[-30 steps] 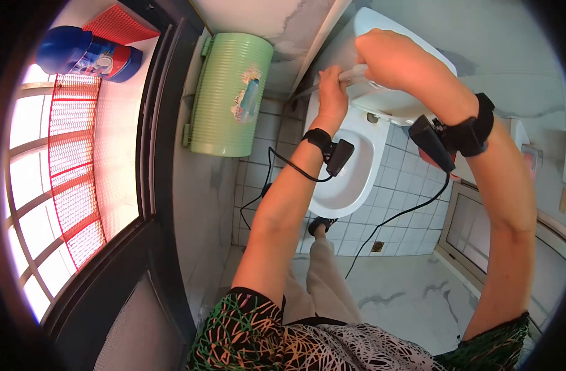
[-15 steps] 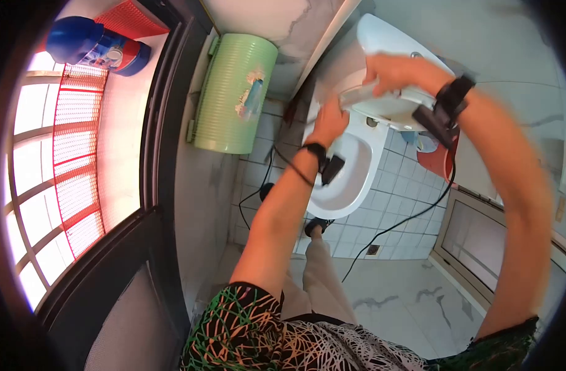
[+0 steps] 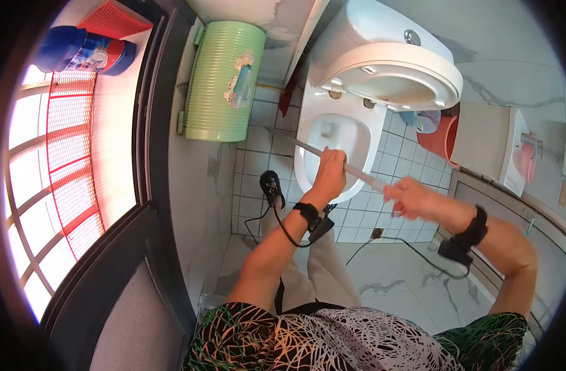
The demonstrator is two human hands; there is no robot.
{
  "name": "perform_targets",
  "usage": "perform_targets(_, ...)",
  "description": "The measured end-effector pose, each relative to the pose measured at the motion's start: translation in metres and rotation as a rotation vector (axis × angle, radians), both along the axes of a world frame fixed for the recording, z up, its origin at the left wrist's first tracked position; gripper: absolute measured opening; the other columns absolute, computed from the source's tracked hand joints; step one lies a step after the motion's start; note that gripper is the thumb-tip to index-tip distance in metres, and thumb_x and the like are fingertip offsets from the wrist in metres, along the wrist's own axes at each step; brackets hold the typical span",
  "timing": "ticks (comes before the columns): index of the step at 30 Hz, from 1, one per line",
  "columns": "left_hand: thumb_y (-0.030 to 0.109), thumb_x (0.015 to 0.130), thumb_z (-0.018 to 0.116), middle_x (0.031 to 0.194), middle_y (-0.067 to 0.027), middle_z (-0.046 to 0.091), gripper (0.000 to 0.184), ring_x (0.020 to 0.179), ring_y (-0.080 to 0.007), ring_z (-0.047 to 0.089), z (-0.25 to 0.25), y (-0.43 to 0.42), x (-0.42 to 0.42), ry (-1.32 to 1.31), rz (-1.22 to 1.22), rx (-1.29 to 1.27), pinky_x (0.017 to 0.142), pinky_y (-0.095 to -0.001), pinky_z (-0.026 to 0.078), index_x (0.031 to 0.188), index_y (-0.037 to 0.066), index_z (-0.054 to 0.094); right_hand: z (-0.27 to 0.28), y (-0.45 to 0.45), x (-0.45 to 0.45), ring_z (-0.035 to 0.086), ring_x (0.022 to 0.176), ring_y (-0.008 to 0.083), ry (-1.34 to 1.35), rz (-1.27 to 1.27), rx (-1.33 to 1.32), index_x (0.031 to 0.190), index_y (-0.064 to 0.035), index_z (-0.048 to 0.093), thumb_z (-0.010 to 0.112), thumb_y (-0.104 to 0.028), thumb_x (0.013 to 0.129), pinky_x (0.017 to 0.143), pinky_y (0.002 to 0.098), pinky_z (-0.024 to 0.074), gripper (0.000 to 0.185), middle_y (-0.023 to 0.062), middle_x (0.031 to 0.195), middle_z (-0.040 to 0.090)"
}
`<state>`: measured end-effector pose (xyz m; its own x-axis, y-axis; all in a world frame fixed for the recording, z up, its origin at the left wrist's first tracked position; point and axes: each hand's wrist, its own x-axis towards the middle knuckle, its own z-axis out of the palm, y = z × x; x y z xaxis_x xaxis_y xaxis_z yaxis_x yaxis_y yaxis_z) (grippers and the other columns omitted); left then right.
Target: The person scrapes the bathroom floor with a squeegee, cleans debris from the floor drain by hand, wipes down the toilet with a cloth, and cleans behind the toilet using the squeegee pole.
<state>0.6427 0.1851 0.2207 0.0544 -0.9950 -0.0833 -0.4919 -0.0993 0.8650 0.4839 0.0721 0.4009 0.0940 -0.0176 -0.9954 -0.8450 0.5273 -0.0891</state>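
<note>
A long pale pole [image 3: 364, 176] slants across the front of the white toilet bowl [image 3: 307, 157]; its far end reaches left past the rim, and what it ends in does not show clearly. My left hand [image 3: 332, 174] is wrapped around the pole's middle, above the bowl. At the pole's near right end, my right hand [image 3: 413, 199] is closed on it, slightly blurred. The toilet seat [image 3: 447, 68] stands raised against the cistern [image 3: 382, 25]. Both wrists wear black straps with cabled devices.
A green ribbed box [image 3: 224, 80] is mounted on the left wall. Beside the toilet stands a red bucket [image 3: 437, 139], with a washbasin [image 3: 513, 157] farther right. A blue bottle [image 3: 88, 52] rests on the windowsill. Cables hang from both wrists.
Both hands have come down from near the raised seat, the right hand moving farthest, down and right. The pole now slants across the front of the bowl.
</note>
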Motion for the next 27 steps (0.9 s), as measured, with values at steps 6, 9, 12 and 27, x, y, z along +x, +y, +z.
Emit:
perform_targets(6, -0.01, 0.066, 0.051, 0.099, -0.0157, 0.048, 0.03, 0.104, -0.0384, 0.044, 0.038, 0.041, 0.012, 0.023, 0.004, 0.034, 0.103, -0.0498, 0.026, 0.092, 0.003, 0.046, 0.025, 0.082, 0.007, 0.021, 0.045, 0.0061, -0.042, -0.946, 0.607, 0.093, -0.005, 0.044, 0.044, -0.037, 0.095, 0.039, 0.0229, 0.0177, 0.032, -0.0034, 0.06, 0.031)
perform_targets(9, -0.007, 0.068, 0.052, 0.099, -0.0151, 0.048, 0.028, 0.105, -0.0374, 0.044, 0.055, 0.048, 0.015, 0.055, -0.058, 0.066, 0.103, -0.0484, 0.026, 0.093, 0.005, 0.047, 0.033, 0.104, 0.016, 0.023, 0.044, 0.0046, -0.131, -1.166, 0.676, 0.091, -0.0041, 0.046, 0.05, -0.039, 0.093, 0.04, 0.0213, 0.0187, 0.035, -0.0035, 0.059, 0.033)
perform_targets(12, -0.004, 0.072, 0.054, 0.098, -0.0152, 0.048, 0.021, 0.104, -0.0379, 0.045, 0.055, 0.044, 0.017, 0.145, -0.152, 0.095, 0.1, -0.0477, 0.029, 0.09, 0.005, 0.049, 0.038, 0.105, 0.027, 0.026, 0.042, 0.0046, -0.193, -1.2, 0.574, 0.088, -0.0037, 0.046, 0.052, -0.037, 0.091, 0.04, 0.0213, 0.0204, 0.034, -0.0037, 0.058, 0.035)
perform_targets(27, 0.0, 0.078, 0.063, 0.1, -0.0201, 0.054, 0.027, 0.096, -0.0398, 0.053, -0.001, -0.103, 0.054, 0.366, 0.244, -0.095, 0.084, -0.042, 0.043, 0.1, 0.002, 0.049, 0.007, -0.012, 0.102, 0.041, 0.043, 0.0069, -0.44, -1.164, 0.132, 0.071, -0.0059, 0.048, 0.051, -0.014, 0.085, 0.037, 0.0217, 0.0269, 0.016, 0.0021, 0.06, 0.047)
